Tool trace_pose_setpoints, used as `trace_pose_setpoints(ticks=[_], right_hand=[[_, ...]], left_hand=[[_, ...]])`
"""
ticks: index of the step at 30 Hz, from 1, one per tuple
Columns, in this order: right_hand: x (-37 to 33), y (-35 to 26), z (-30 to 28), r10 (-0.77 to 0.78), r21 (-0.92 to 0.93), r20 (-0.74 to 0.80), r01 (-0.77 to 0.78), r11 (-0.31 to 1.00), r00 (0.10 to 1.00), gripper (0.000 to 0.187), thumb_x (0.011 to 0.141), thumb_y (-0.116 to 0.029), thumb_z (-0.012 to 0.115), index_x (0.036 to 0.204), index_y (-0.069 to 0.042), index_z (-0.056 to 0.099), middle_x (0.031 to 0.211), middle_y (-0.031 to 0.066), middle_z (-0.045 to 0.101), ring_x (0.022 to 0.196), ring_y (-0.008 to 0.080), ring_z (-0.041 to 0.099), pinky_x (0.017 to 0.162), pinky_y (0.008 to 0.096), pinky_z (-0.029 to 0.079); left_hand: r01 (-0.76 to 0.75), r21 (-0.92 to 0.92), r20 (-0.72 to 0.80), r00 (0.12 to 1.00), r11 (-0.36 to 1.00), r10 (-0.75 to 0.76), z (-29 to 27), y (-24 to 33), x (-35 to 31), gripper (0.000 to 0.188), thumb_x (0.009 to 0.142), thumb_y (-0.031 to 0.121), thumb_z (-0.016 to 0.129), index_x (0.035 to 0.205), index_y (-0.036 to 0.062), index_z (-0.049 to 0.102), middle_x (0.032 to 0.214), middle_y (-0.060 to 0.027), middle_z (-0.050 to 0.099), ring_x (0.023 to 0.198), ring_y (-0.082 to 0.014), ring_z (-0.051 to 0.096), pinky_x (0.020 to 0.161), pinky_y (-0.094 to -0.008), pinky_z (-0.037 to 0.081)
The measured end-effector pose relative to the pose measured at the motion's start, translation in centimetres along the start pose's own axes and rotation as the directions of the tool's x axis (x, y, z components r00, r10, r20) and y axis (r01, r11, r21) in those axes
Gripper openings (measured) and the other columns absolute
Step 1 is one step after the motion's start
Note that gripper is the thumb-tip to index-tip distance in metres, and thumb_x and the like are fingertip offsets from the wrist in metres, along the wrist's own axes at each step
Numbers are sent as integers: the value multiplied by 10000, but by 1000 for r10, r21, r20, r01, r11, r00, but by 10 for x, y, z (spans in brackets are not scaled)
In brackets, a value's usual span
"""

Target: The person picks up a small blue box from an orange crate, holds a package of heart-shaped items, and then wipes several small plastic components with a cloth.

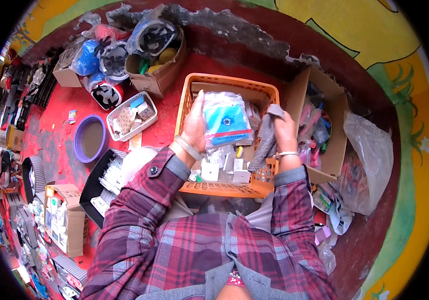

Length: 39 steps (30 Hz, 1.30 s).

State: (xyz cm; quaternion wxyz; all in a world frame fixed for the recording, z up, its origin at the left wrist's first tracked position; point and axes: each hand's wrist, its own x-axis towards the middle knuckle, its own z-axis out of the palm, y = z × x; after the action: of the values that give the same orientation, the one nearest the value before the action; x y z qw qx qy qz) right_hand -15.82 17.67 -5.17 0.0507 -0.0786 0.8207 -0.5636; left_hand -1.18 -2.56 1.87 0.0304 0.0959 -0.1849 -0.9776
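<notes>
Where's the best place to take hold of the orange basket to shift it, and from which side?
Grip the orange basket by its near rim, coming from the person's side, probably. That edge faces the body and is bare between the forearms. The far rim sits close to the wall, and a cardboard box crowds its right side. Both hands are busy: the left hand holds a clear packet, the right hand a grey cloth.

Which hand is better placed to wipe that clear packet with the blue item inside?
Right, most likely. The right hand already grips the grey cloth, which hangs right beside the clear packet. The left hand is occupied holding that packet up over the orange basket.
</notes>
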Motion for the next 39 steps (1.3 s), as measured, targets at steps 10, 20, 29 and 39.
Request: trace_pose_setpoints(ticks=[10,20,29,39], right_hand=[[-26,-65,-51,-8,803,327,-274,529,945,403,864,17,514,1256,-26,429,1169,80,543,1096,205,529,957,347,427],[-104,-108,42,-640,3,399,697,717,657,416,826,-98,568,1239,-137,533,1289,97,506,1244,292,428,1049,460,287],[-74,-76,47,-612,-294,292,678,674,735,409,813,-174,569,1221,-174,559,1288,112,516,1204,302,469,1009,415,341],[-26,-67,-27,-253,321,-18,245,915,967,289,953,-186,462,1139,7,571,1022,64,618,928,141,581,804,269,469]], left_hand=[[-144,-42,-85,986,989,140,-2,2,-7,419,760,59,529,1170,-21,491,1084,-176,593,1031,-342,581,937,-491,450],[34,-214,59,998,976,-22,-24,-26,6,354,936,310,419,1165,62,524,1115,-120,593,998,-258,588,930,-411,446],[41,-109,-5,999,993,-42,-6,-28,-6,377,944,286,376,1215,58,504,1162,-104,581,1048,-246,573,966,-400,420],[52,27,-31,998,998,-51,-1,-2,-13,376,896,245,480,1190,16,533,1091,-153,613,987,-289,606,904,-446,474]])
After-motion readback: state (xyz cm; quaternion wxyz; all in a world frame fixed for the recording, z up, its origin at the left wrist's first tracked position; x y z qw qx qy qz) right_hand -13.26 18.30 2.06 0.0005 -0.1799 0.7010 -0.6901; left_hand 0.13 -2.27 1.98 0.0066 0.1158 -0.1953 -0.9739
